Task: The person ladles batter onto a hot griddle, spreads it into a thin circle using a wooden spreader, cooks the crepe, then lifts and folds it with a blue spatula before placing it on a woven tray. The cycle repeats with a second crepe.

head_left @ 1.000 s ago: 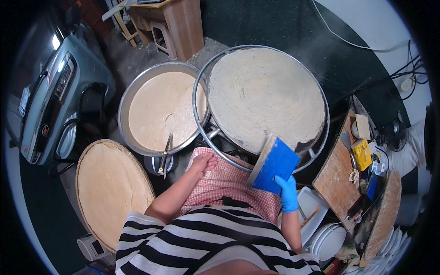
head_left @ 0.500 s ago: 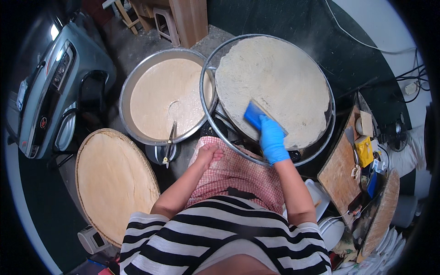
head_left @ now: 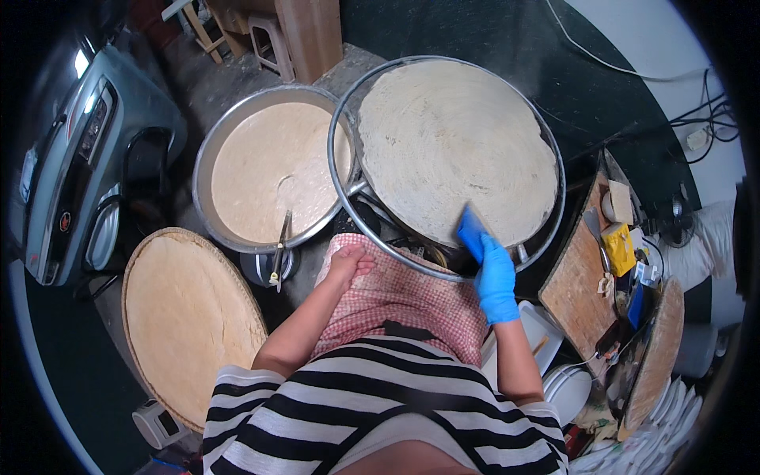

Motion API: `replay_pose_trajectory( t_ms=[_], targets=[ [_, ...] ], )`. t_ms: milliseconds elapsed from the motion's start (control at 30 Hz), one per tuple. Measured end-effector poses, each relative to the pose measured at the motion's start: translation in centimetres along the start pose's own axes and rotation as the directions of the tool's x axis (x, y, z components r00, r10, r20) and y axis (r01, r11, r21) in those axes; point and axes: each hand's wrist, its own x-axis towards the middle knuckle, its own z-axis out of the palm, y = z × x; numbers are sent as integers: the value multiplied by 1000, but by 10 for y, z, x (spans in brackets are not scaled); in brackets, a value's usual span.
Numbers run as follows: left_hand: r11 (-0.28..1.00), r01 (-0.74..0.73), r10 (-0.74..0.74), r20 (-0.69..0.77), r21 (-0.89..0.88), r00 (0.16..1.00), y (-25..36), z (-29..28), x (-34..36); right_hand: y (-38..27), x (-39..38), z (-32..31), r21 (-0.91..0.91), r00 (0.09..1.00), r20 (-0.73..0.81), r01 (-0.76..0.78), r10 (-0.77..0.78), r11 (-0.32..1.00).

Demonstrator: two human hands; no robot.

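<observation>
In my blue-gloved right hand (head_left: 496, 277) is a blue scraper (head_left: 472, 233), its edge at the near rim of a broad round griddle (head_left: 459, 150). A thin, pale layer of batter with curved streaks covers the griddle top. My bare left hand (head_left: 351, 263) hangs in front of the red-checked apron (head_left: 396, 297), fingers curled in and nothing showing in them. Left of the griddle stands a wide metal basin (head_left: 202, 186) of beige batter (head_left: 265, 158). A ladle (head_left: 282, 245) leans on its near rim, the bowl end sunk in the batter.
A metal ring (head_left: 339, 186) surrounds the griddle and overlaps the basin. Thin round flatbreads (head_left: 194, 317) lie on a round woven tray (head_left: 131, 317) at left, near a scooter (head_left: 103, 150). At right are a wooden board (head_left: 574, 293), a yellow packet (head_left: 619, 248) and cables (head_left: 704, 119).
My right hand has moved right and nearer me, turning the scraper more upright. The ring's spoke at left has shifted nearer me. The batter's right edge looks more even. My left hand stays curled.
</observation>
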Motion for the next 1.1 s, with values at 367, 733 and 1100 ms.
replay_pose_trajectory(
  t_ms=[367,733,1100],
  targets=[
    [1000,-18,17,13,4,1000,-3,0,3,-18,-33,18,-261,957,162,279,-243,924],
    [999,-26,27,-21,46,999,-2,3,-1,30,-65,14,792,891,145,-365,430,489],
    [998,-33,35,-26,62,999,-3,5,1,48,-114,47,947,808,322,-263,493,-187]
  ],
)
